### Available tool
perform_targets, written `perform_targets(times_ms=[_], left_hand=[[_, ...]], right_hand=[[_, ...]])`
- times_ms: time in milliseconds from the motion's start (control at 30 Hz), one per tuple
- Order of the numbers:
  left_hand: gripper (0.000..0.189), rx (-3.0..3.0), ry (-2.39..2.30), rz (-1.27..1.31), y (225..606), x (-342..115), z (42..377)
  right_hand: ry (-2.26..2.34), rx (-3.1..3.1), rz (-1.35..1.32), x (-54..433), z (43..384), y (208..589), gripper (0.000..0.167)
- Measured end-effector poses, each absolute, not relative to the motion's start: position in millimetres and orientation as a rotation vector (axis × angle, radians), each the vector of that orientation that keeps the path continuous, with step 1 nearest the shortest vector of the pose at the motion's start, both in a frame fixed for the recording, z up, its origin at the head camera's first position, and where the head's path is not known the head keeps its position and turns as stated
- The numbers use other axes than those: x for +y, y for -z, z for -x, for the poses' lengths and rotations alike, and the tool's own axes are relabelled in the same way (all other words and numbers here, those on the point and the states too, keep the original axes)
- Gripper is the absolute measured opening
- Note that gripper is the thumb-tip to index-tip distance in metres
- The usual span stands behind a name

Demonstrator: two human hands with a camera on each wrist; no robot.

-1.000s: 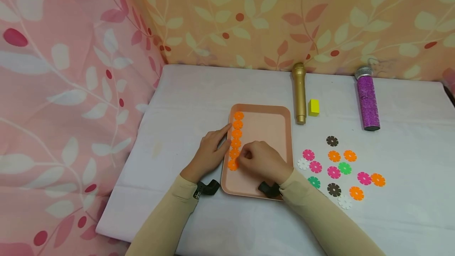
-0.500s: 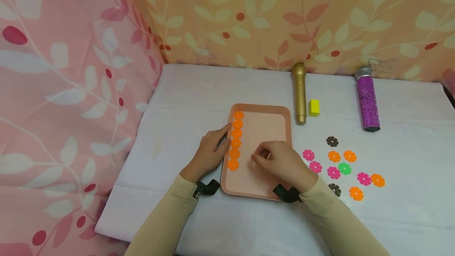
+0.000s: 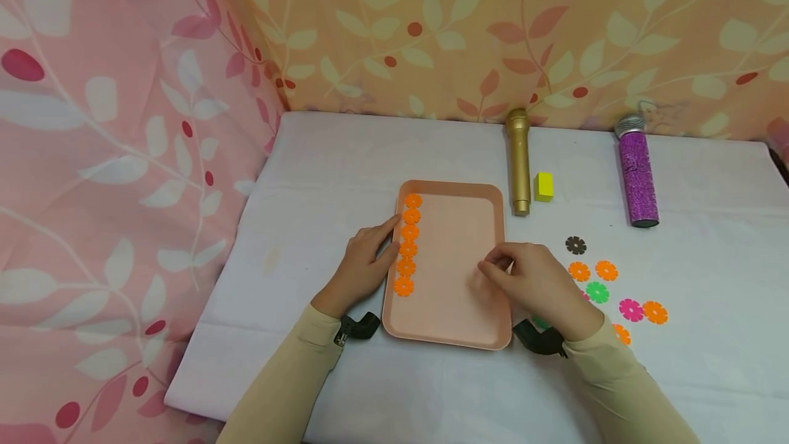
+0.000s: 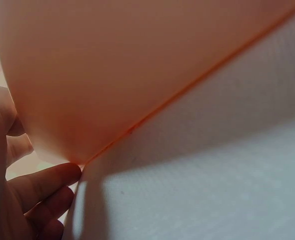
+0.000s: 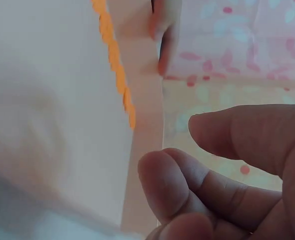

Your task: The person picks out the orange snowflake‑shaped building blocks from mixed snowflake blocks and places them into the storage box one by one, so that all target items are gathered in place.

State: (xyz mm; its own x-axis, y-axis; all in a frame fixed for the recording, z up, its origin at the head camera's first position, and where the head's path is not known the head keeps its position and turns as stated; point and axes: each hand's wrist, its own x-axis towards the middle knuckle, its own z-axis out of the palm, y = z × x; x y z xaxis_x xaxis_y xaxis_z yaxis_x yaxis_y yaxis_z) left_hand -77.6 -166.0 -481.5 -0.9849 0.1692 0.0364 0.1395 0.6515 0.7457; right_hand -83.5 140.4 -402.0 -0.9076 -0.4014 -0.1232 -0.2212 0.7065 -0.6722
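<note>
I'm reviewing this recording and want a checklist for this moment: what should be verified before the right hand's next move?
1. Tray steadied: ok, the left hand touches its left edge.
2. Row complete without gaps so far: ok, six orange discs line the tray's left side.
3. Right hand free: ok, the right wrist view shows nothing between thumb and fingers.
4. More orange discs available: ok, four loose orange discs show right of the tray.
5. Loose discs all unobstructed: not ok, the right sleeve partly covers one orange disc.
6. Discs fully hidden beneath that arm: cannot tell.
</note>
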Motion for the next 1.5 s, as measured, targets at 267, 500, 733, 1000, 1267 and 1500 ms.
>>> perform_targets(times_ms=[267, 500, 733, 1000, 1267, 1500], left_hand=[[0.055, 2.820, -1.280, -0.278, 482.2, -167.1, 76.6], [0.055, 2.812, -1.264, -0.268, 483.0, -167.6, 74.1], [0.055, 2.814, -1.274, -0.276, 481.6, -167.1, 74.5], [0.055, 2.829, -1.277, -0.290, 483.5, -167.3, 76.0], [0.055, 2.822, -1.278, -0.292, 481.5, -166.5, 77.1], [0.055, 2.825, -1.287, -0.296, 481.0, -166.4, 77.6]], right_hand=[[0.941, 2.680, 0.368, 169.2, 84.5, 404.1, 0.022], [0.893, 2.688, 0.273, 192.7, 86.5, 410.4, 0.026], [0.795, 2.700, 0.183, 220.2, 92.3, 418.1, 0.032], [0.728, 2.723, 0.138, 248.4, 94.4, 426.0, 0.030], [0.691, 2.766, 0.094, 268.4, 93.4, 431.6, 0.036], [0.666, 2.763, 0.080, 276.5, 95.2, 436.2, 0.043]])
